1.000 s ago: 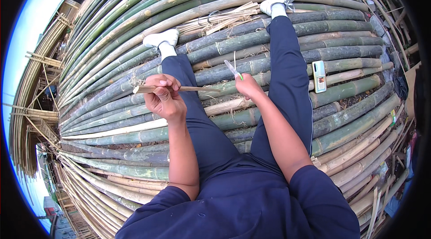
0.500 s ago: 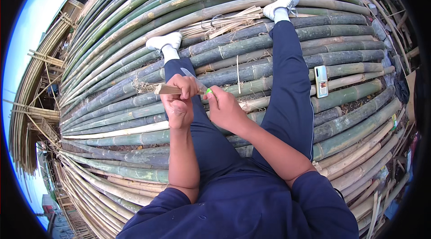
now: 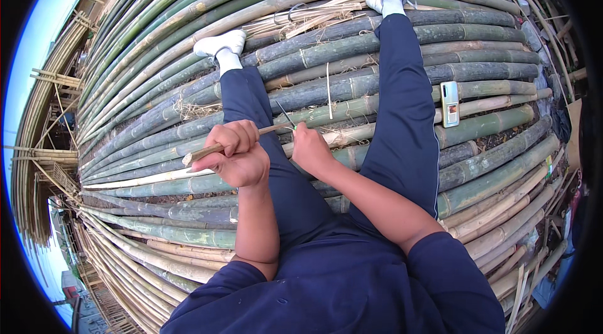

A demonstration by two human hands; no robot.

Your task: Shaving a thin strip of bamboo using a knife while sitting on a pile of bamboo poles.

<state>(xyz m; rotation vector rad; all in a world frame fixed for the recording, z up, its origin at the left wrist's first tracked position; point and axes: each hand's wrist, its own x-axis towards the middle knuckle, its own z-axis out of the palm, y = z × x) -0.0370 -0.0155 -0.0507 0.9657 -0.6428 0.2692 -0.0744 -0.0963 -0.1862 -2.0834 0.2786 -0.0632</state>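
I sit on a stack of long bamboo poles (image 3: 490,127), legs in dark blue trousers stretched out ahead. My left hand (image 3: 233,155) is closed around a short, thin bamboo stick (image 3: 204,153) that runs across toward my right. My right hand (image 3: 312,147) is closed near the stick's right end and grips a small thin blade (image 3: 286,115) that points up and away from me. The two hands are close together above my left thigh.
A phone (image 3: 450,103) lies flat on the poles right of my right leg. A bundle of split bamboo strips (image 3: 314,15) rests between my white shoes (image 3: 220,43). One loose thin sliver (image 3: 328,90) lies between my legs. More bamboo is stacked at the far left.
My right hand came in from the right to meet the left one, then both hands dropped lower toward my lap, with the stick tilted more level.
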